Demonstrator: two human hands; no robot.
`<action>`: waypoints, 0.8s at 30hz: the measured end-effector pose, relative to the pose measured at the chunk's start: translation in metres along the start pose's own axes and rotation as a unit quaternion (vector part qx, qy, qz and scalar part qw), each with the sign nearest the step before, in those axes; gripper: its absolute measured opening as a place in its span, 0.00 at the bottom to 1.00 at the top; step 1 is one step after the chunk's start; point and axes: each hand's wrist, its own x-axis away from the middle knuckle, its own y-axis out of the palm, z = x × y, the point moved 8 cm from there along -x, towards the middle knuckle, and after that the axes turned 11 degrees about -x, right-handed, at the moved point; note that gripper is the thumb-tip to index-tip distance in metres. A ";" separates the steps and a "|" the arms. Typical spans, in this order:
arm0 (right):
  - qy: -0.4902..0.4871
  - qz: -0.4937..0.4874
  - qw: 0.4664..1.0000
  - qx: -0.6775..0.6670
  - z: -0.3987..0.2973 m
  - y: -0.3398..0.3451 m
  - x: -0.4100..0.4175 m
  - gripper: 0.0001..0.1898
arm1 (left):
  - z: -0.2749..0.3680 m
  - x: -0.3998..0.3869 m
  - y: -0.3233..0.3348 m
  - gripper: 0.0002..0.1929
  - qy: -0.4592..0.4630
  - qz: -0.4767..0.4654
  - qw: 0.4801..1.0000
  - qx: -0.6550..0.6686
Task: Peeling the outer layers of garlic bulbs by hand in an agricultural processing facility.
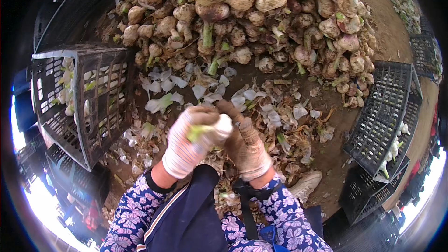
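In the head view my left hand (185, 143), in a striped knit glove soiled at the fingers, grips a garlic bulb (223, 127). The bulb looks white and clean, and its short green stem (199, 132) points left across my palm. My right hand (246, 147), gloved and brown with dirt at the fingers, is close against the bulb's right side with its fingers bent. Motion blur hides whether those fingers pinch anything. Below both hands, papery garlic skins (273, 115) litter the dirt floor.
A large heap of soil-covered garlic bulbs (241, 36) rises ahead. On the left stands a black plastic crate (105, 77) with white bulbs inside; another black crate (381, 108) with bulbs is at right. A shoe (306, 186) rests on the floor near my right forearm.
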 end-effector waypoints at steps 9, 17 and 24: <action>-0.305 -0.051 0.911 -0.273 -0.195 -0.054 0.099 0.27 | 0.032 -0.006 0.037 0.39 0.137 -0.134 0.939 -0.285; -0.400 0.011 0.916 -0.031 -0.274 -0.049 0.141 0.36 | -0.009 -0.001 0.036 0.12 0.090 -0.114 0.973 -0.180; -0.090 0.282 0.642 0.707 -0.163 -0.058 -0.089 0.33 | -0.030 -0.007 0.031 0.14 -0.075 -0.120 0.986 -0.090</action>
